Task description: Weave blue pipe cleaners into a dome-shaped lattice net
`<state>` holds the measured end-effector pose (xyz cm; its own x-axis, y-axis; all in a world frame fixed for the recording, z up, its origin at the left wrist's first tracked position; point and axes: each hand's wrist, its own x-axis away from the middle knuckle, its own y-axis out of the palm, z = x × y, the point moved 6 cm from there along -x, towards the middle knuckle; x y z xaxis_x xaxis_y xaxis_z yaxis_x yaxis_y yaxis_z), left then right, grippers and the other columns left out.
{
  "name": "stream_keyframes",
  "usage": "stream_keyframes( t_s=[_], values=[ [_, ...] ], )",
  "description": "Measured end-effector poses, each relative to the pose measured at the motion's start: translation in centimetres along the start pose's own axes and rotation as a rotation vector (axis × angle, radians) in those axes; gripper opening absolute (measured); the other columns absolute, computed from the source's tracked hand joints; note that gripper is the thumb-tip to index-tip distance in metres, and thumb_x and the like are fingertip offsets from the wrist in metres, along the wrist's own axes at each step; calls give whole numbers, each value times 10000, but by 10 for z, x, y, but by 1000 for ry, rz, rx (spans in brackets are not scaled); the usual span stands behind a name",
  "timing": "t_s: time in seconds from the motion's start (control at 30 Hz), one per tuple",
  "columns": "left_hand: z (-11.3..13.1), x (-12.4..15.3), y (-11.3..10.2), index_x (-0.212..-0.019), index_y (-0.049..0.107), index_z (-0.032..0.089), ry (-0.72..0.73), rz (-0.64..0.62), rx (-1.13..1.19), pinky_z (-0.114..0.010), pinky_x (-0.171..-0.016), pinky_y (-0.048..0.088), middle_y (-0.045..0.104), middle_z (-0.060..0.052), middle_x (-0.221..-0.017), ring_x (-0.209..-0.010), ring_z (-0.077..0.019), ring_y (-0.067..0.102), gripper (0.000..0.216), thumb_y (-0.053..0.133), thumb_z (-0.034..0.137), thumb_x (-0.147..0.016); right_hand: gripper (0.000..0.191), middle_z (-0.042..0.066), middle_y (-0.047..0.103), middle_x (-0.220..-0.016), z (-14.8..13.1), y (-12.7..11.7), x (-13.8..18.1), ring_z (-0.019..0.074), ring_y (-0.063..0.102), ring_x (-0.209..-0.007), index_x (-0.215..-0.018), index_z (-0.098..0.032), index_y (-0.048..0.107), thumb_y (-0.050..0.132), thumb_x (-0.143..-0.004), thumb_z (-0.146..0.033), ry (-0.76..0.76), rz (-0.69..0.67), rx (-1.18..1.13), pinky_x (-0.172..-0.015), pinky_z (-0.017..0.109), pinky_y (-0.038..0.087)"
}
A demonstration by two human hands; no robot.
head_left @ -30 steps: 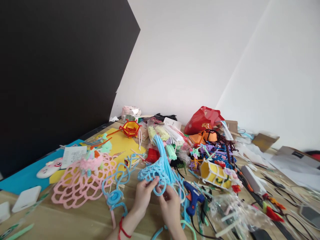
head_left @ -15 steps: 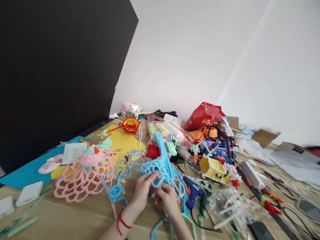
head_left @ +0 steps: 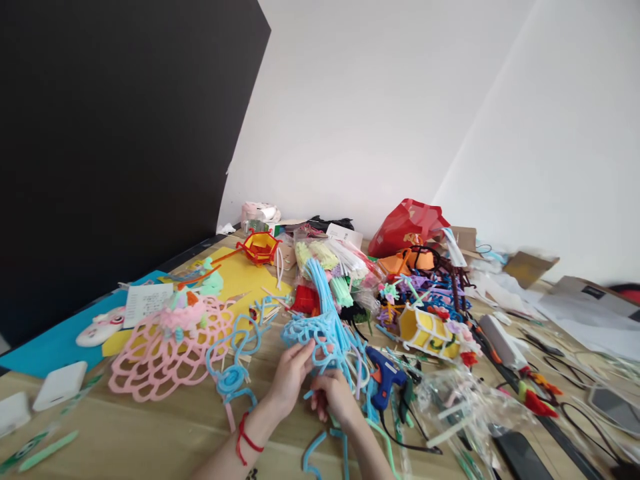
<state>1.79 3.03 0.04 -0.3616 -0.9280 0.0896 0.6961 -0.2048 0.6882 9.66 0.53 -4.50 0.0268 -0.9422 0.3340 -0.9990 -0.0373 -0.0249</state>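
Blue pipe cleaners, bent into a looped mesh [head_left: 305,330], are between my two hands in the middle of the table. My left hand [head_left: 293,373] pinches the near edge of this mesh from the left; a red cord circles that wrist. Just to the right, my right hand [head_left: 334,393] has its fingers curled around a blue pipe cleaner end, whose tip pokes out at the left. Behind the mesh lies a bundle of straight blue pipe cleaners [head_left: 324,290]. A loosely coiled blue pipe cleaner piece [head_left: 231,379] rests left of my hands.
A pink looped mesh [head_left: 145,373] lies at the left. Close on the right is a blue glue gun [head_left: 387,377] with its cable. Further right are a yellow and white lantern shape [head_left: 430,335] and crumpled clear plastic [head_left: 465,407]. A red bag [head_left: 407,227] stands at the back.
My right hand has moved slightly down, and a blue pipe cleaner tip now shows beside its fingers. My left hand still pinches the mesh. The view has shifted a little.
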Motion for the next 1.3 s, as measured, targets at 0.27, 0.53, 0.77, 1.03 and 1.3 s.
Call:
stream_keyframes(
  t_s=[0.27, 0.53, 0.77, 1.03, 1.3],
  values=[
    [9, 0, 0, -908, 697, 156, 74, -4, -3, -374, -907, 474, 722, -110, -992, -1017, -255, 633, 238, 701, 309, -726, 264, -10, 486, -281, 5, 15, 9, 77, 383, -196, -333, -164, 530, 431, -576, -140, 49, -143, 95, -219, 147, 255],
    [5, -1, -2, -977, 677, 139, 104, -63, -162, -350, -942, 443, 699, -106, -1071, -1072, -242, 602, 284, 714, 204, -704, 263, -26, 479, -282, 5, 7, 7, 74, 416, -211, -370, -166, 516, 431, -616, -131, -1, -80, 183, -225, 128, 267],
    [15, -3, -5, -933, 675, 130, 137, -4, -169, -329, -840, 493, 716, -99, -974, -942, -232, 646, 274, 729, 221, -680, 301, 6, 697, -703, -20, -9, 13, 77, 504, -270, -980, -149, 589, 607, -699, -254, -262, 135, 24, -240, 147, 312],
    [13, 1, 6, -1015, 645, 167, 94, -93, -175, -258, -485, 484, 701, -79, -964, -543, -127, 587, 371, 721, 309, -681, 464, 18, 686, -757, -33, -18, 19, 137, 613, -493, -1047, -179, 569, 741, -661, -372, -421, 238, -541, -402, 232, 485],
    [21, 7, 11, -920, 699, 180, 155, -99, -282, -311, -703, 514, 723, -70, -911, -808, -223, 650, 261, 714, 286, -683, 340, -68, 568, -570, -31, -10, 18, 85, 502, -417, -933, -206, 581, 725, -696, -402, -409, 176, -599, -431, 215, 469]
  ],
)
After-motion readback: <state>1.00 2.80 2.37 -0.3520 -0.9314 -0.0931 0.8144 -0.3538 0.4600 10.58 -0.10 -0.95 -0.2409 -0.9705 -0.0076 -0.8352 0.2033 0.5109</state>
